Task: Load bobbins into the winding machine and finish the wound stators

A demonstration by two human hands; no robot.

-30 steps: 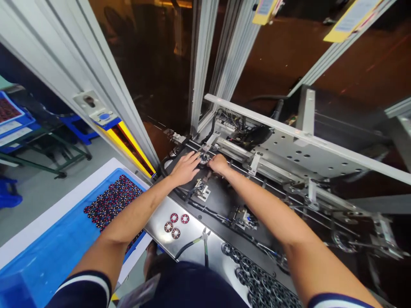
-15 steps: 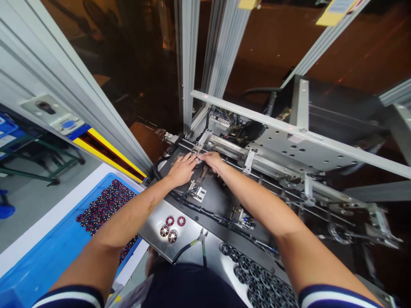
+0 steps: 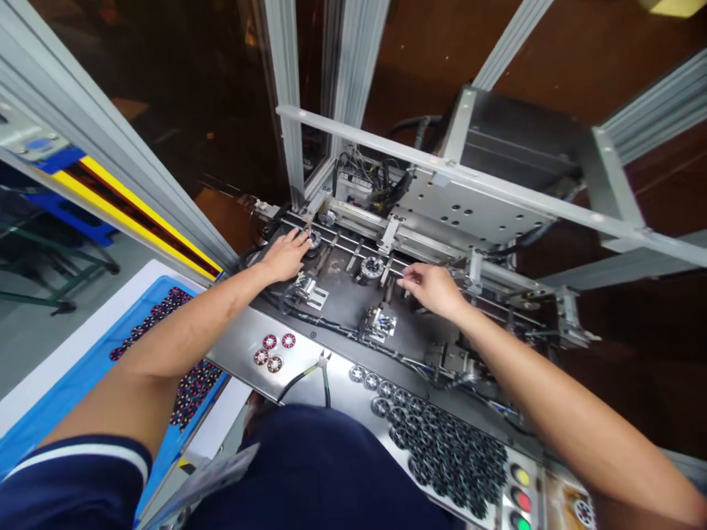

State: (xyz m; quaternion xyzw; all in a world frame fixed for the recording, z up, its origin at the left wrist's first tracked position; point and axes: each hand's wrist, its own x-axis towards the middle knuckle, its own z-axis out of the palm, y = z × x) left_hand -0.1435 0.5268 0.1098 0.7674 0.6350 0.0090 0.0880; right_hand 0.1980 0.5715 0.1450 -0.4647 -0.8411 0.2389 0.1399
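Observation:
My left hand [image 3: 287, 255] lies with fingers stretched out at the round metal fixture [image 3: 314, 243] on the left of the machine bed, fingertips touching its near side. To the right, my right hand [image 3: 434, 287] hovers over the bed with thumb and fingers pinched together. Anything inside that pinch is too small or hidden to make out. Between the two hands stands a second round fixture [image 3: 372, 268], untouched, with a silvery ring-shaped top. Slotted metal brackets [image 3: 316, 296] sit on the bed in front of my left hand.
On the steel ledge lie several copper-wound stator cores [image 3: 269, 341], pliers [image 3: 324, 362] and many dark round parts [image 3: 447, 434]. A blue tray [image 3: 82, 397] of similar wound cores is at left. Push buttons [image 3: 520, 500] sit lower right. A metal crossbar [image 3: 420, 156] spans behind the bed.
My right hand has left the left fixture and moved right along the bed, uncovering the second fixture. My left hand stays at the left fixture. The whole view has shifted.

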